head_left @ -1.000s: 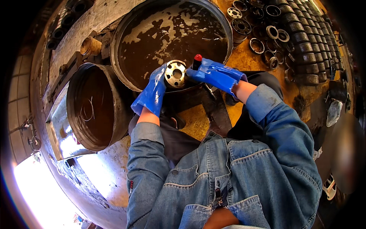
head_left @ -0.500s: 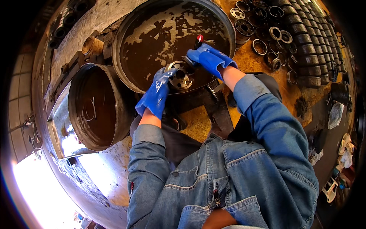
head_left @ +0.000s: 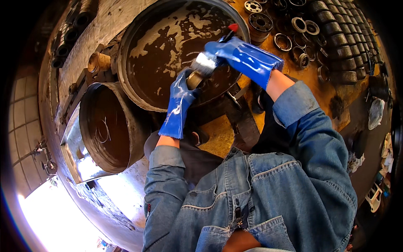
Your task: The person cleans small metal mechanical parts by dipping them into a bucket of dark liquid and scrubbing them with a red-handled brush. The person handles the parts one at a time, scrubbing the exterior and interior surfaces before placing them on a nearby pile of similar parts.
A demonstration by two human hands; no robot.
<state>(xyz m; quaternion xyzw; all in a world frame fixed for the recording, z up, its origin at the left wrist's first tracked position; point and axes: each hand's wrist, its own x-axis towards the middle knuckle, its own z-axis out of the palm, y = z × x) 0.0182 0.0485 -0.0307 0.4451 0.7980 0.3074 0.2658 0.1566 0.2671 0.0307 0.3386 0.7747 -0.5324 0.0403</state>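
Observation:
Blue rubber gloves cover both my hands. My left hand (head_left: 178, 100), at the near side of a large round basin (head_left: 121, 73), is closed round a small ring-shaped metal part (head_left: 194, 80) that is turned edge-on. In my right hand (head_left: 247, 56) is a paintbrush (head_left: 205, 63) with a dark, red-tipped handle. Its pale bristles are blurred and lie over the upper edge of the metal part; whether they touch cannot be told. Brown liquid with patches of foam fills the basin below.
To the left stands an open metal drum (head_left: 138, 122) with brown contents and a wire. Several loose metal rings (head_left: 282, 42) lie at the far right, beside rows of stacked dark cylindrical parts (head_left: 336, 46). A rusty cup-like piece (head_left: 99, 62) sits left of the basin.
My left hand has tipped the metal part from face-up to edge-on. My right hand has swung the paintbrush up and over it, so the pale bristles now show.

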